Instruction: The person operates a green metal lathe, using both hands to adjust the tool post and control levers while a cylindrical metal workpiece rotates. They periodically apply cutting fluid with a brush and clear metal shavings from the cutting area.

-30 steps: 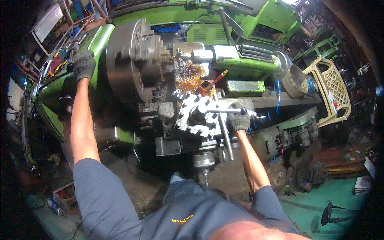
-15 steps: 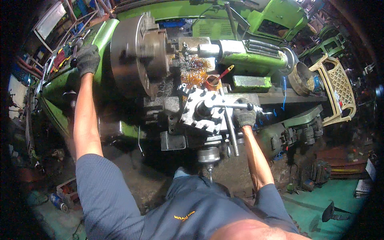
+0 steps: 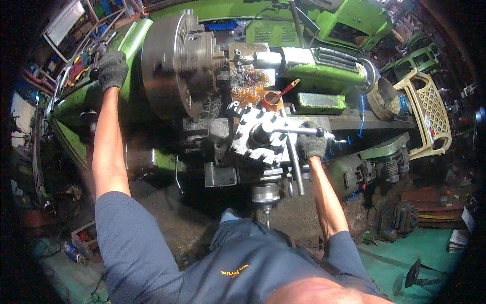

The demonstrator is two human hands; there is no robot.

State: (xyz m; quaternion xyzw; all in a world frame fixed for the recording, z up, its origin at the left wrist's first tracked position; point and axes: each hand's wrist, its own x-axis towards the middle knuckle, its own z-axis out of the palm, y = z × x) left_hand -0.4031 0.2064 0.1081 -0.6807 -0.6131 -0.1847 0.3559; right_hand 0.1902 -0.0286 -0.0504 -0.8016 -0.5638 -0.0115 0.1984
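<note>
My left hand (image 3: 113,70), in a dark knit glove, is closed at a black-knobbed lever (image 3: 94,74) on the green lathe headstock (image 3: 132,41). Its fingertips are partly hidden. Gloved too, my right hand (image 3: 312,147) sits curled beside the square tool post (image 3: 259,134), below the long clamping handle (image 3: 298,130). What those fingers grip is hidden, and a small crank (image 3: 336,141) juts out just to their right. Between my arms stands the large lathe chuck (image 3: 164,63), its jaws smeared by motion. The tailstock (image 3: 314,68) faces it from the right.
A red pot (image 3: 272,101) with a brush (image 3: 288,88) stands behind the tool post, near oily metal chips (image 3: 249,93). A round tin (image 3: 380,99) and a beige plastic chair (image 3: 428,111) are at the right. A steel bar (image 3: 294,169) sticks out toward me.
The chuck's jaws have turned to a different position. The whole view has shifted slightly. Both hands keep their places on the lathe.
</note>
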